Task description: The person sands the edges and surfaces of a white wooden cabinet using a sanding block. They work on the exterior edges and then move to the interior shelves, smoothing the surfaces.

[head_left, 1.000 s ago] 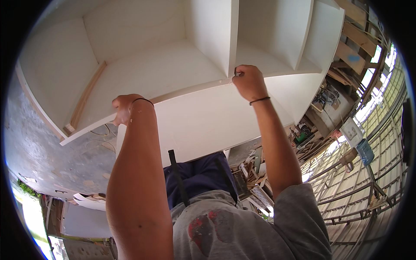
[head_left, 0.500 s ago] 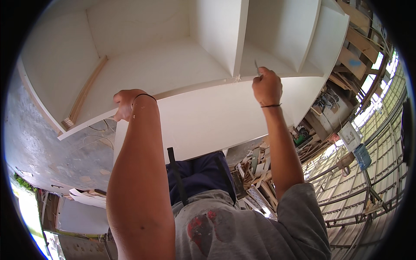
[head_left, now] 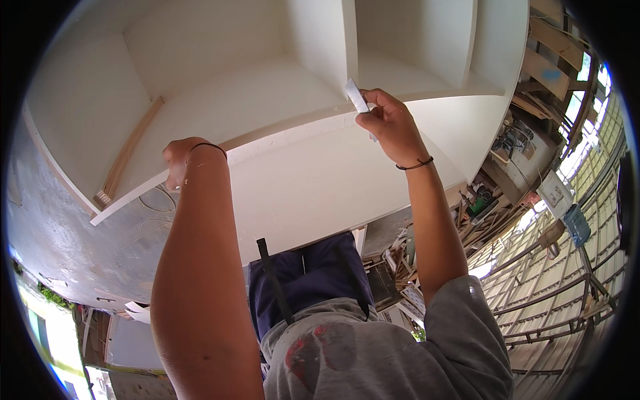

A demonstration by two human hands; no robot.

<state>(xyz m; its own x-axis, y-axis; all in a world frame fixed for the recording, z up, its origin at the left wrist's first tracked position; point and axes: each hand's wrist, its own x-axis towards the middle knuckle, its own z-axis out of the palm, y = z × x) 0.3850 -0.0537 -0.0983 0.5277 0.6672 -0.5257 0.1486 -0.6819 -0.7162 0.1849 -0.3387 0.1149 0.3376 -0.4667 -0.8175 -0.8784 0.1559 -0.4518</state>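
A large white cabinet (head_left: 267,83) with several compartments fills the upper part of the view. At its near left edge, my left hand (head_left: 183,160) is closed round the front of the white board, the fingertips partly hidden. My right hand (head_left: 395,127) pinches a thin, flat, whitish piece (head_left: 357,95) between thumb and fingers. Its upper end lies in front of the upright divider (head_left: 351,47), where that meets the front edge; whether it touches cannot be told. Whether the piece is a blade or a folded sheet is also unclear.
Thin wooden strips (head_left: 130,150) lean inside the left compartment. Below the front edge is a broad white panel (head_left: 313,180). Scrap wood (head_left: 407,260) is piled at the right, near a metal lattice (head_left: 533,287). Grey concrete floor (head_left: 73,233) shows at the left.
My right hand has moved left and turned, so the whitish piece now shows its flat face. The cabinet has shifted slightly left in view. My left hand keeps its hold on the edge.
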